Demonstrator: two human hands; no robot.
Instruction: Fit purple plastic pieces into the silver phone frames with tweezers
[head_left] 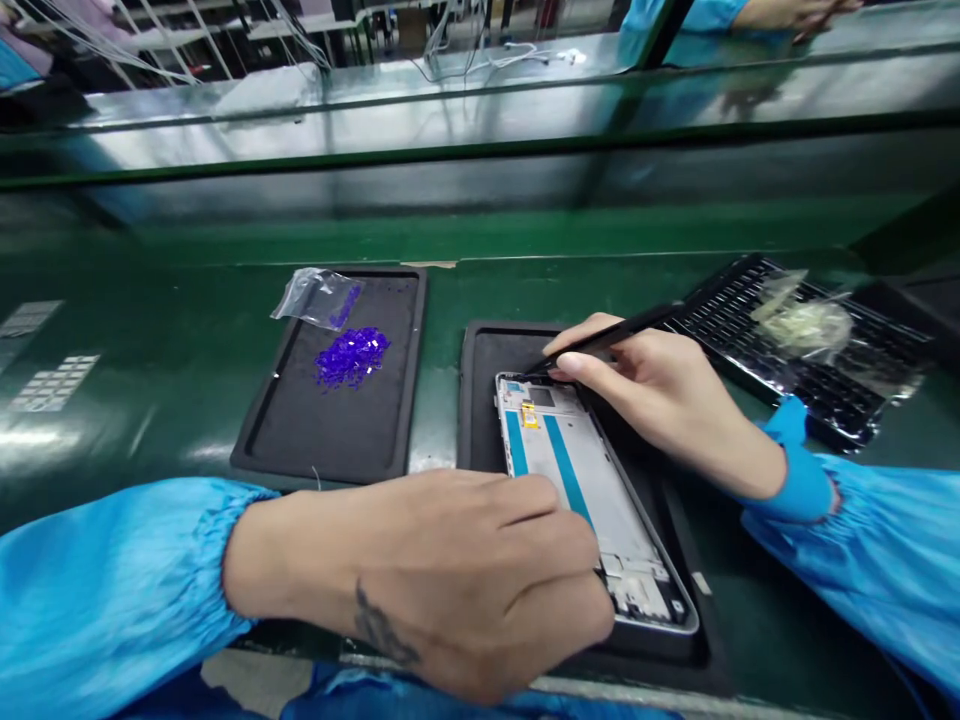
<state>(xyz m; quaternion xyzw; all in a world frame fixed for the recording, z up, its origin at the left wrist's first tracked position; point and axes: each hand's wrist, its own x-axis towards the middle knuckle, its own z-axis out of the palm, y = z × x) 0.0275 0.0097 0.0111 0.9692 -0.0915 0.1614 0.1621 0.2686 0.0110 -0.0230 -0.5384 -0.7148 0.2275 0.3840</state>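
A silver phone frame (600, 470) with blue strips and a small yellow flex piece lies on a black tray (480, 350). Pinched in my right hand (645, 390) are black tweezers (615, 330), their tip down at the top edge of the frame. My left hand (450, 570) is closed, fingers curled under, and covers the lower left side of the frame; the fingertips and whatever they hold are hidden.
Left of it, another black tray (337, 430) bears a pile of small purple pieces (352, 357) and a clear plastic bag (319, 297). A black slotted tray (787, 350) with clear wrapping (806, 325) lies at right. A green rail crosses behind; another person's hands (795, 12) show beyond.
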